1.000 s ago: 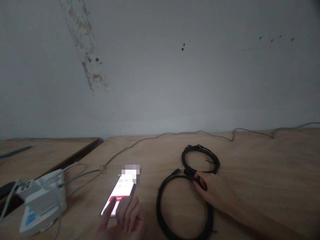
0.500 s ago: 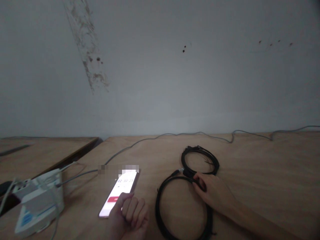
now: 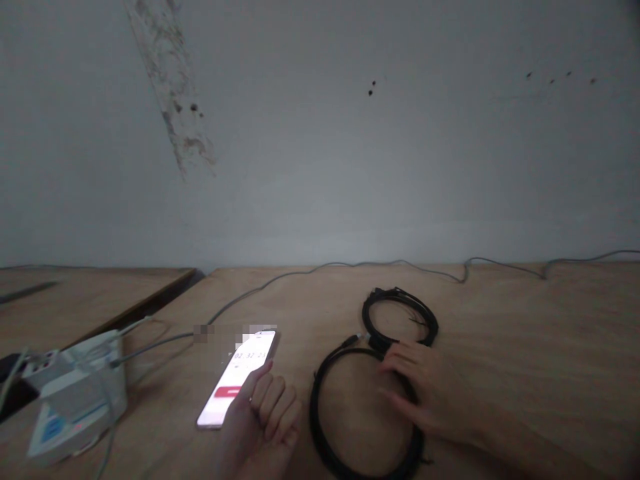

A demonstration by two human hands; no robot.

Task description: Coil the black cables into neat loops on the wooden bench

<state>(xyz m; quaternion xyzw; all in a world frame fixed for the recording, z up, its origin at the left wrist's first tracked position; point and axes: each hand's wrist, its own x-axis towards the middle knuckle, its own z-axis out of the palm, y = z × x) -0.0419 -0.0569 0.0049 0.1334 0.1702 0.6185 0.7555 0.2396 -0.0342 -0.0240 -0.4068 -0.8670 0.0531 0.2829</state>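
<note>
Black cable coils (image 3: 311,413) lying on a wooden table (image 3: 525,320), touching in a figure eight. Right hand (image 3: 430,390) over their junction, fingers (image 3: 400,360) slightly spread on the cable, grip impossible to tell. Left hand (image 3: 263,417) curled, empty, at a lit smartphone's (image 3: 233,383) edge.

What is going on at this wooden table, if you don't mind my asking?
A person is working with bare hands. The right hand rests on a black cable wound in two round coils, where the coils meet, on the pale wooden table. The left hand sits curled beside a slim smartphone, whose lit screen shows digits and a red button.
</note>
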